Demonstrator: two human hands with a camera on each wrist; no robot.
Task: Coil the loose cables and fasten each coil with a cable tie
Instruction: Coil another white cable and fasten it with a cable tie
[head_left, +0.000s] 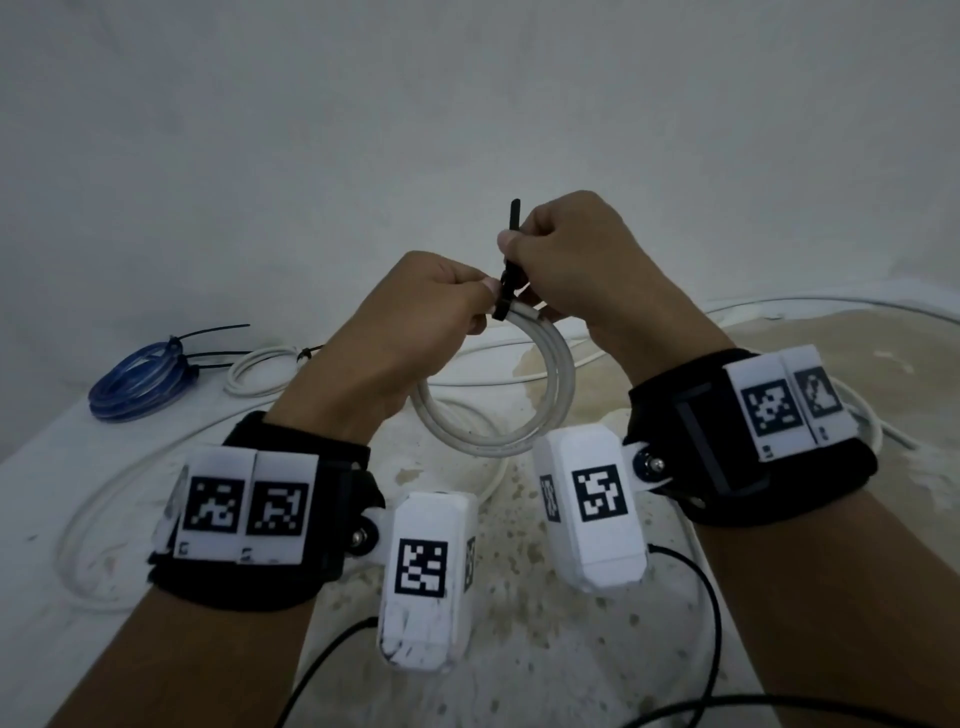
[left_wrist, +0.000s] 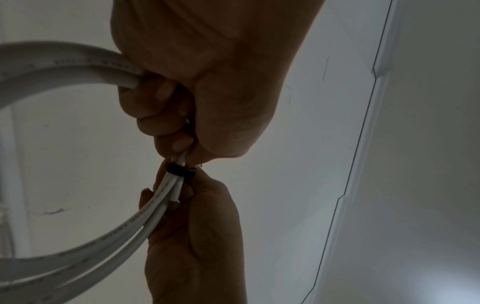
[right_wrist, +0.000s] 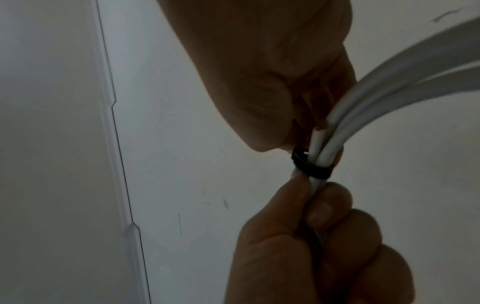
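Springy white coil, tie half-cinched

White cable coil (head_left: 498, 395) hangs above the table (head_left: 47, 467), stiff, light and apt to spring open. Left hand (head_left: 415, 312) clenches its strands just beside the black cable tie (head_left: 506, 291); right hand (head_left: 566, 260) pinches the tie's tail.

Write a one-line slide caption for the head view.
Left hand holds a white cable coil while right hand pulls a black cable tie tight around it.
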